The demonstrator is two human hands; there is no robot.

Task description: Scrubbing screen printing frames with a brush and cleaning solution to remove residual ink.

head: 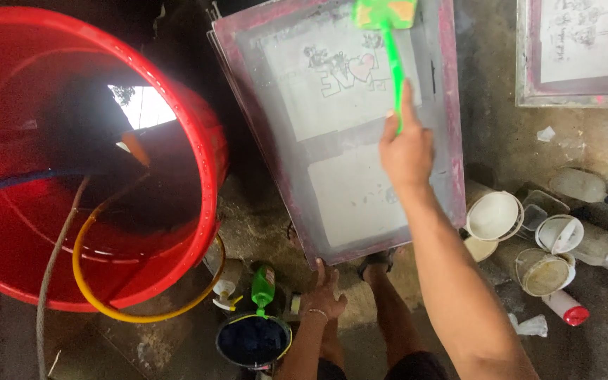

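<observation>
My right hand (406,148) grips the green handle of a scrubbing brush (386,28), whose green and orange head rests near the top of a printing screen frame (445,105). The frame leans upright, its grey mesh bearing a faint drawn design and two pale rectangles. My left hand (324,295) holds the frame's lower edge, fingers spread against it. My legs show below the frame.
A big red tub (198,141) of dark water stands at left, with a yellow hose (135,313) and a grey cable running into it. A green bottle (262,285) and dark bucket (253,341) sit below. Several dirty white cups (494,214) and bottles lie at right. Another screen frame (578,98) leans top right.
</observation>
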